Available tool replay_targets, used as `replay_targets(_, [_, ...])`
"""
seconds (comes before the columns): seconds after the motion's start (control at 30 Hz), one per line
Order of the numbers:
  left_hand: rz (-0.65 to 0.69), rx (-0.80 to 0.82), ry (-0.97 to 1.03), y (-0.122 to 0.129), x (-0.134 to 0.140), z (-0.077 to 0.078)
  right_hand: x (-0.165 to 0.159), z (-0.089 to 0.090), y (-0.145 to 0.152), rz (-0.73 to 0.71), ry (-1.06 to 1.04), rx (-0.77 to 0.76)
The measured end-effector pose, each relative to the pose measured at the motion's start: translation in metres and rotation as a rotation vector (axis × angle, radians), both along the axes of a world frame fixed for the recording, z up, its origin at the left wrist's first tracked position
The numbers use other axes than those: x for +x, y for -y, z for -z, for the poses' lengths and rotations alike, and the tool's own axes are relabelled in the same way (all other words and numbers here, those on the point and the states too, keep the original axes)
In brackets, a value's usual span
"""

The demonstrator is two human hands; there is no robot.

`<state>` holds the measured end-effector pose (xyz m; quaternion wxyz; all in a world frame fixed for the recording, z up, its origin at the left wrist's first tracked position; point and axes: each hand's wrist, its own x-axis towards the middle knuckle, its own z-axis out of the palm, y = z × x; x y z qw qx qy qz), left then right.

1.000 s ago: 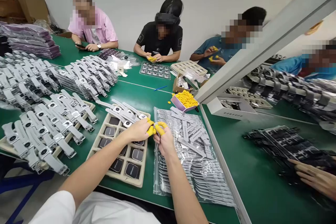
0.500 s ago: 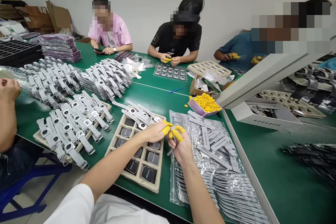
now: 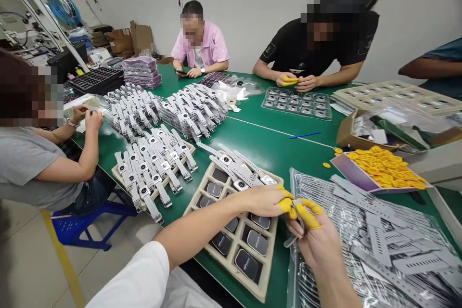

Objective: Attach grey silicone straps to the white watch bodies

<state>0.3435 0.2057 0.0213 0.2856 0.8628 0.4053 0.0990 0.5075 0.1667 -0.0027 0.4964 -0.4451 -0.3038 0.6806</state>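
Note:
Yellow finger cots cover fingertips on both of my hands, which meet above the right edge of a beige tray [image 3: 263,293]. My left hand [image 3: 265,200] is closed in a pinch at a grey watch strap [image 3: 289,241]. My right hand [image 3: 319,233] curls around the same strap, whose end hangs below the fingers. Whether a watch body is attached is hidden by the fingers. Square dark watch faces [image 3: 248,263] sit in the tray's compartments, and several watches with grey straps [image 3: 241,172] lie across its far end. Loose grey straps [image 3: 378,238] rest on clear-bagged straps at right.
A box of yellow finger cots [image 3: 386,168] stands at right, near a blue stick [image 3: 305,134]. Stacked strapped watches [image 3: 195,110] and another laden tray [image 3: 155,168] are at left. Co-workers sit around the green table [image 3: 252,137], one close at left [image 3: 46,163].
My view has swung left, so the scene shifts right and the left co-worker comes into sight. My hands stay together in nearly the same pinch on the strap.

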Motion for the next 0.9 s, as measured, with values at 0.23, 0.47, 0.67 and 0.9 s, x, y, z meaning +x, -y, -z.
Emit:
replay_targets(0.23, [-0.071,-0.068,0.170,0.001,0.003,0.001,0.000,-0.010,-0.001,0.071,0.025,-0.028])
replay_targets(0.47, [-0.297,-0.081,0.352,0.002,0.001,0.010,0.003,-0.008,0.001,-0.066,0.021,-0.060])
replay_targets(0.67, [-0.475,-0.514,0.915,-0.007,0.009,0.027,0.003,-0.004,0.006,-0.243,0.011,-0.182])
replay_targets(0.9, [-0.866,-0.446,1.289,-0.022,-0.011,0.010,0.012,0.006,0.001,-0.381,0.054,-0.269])
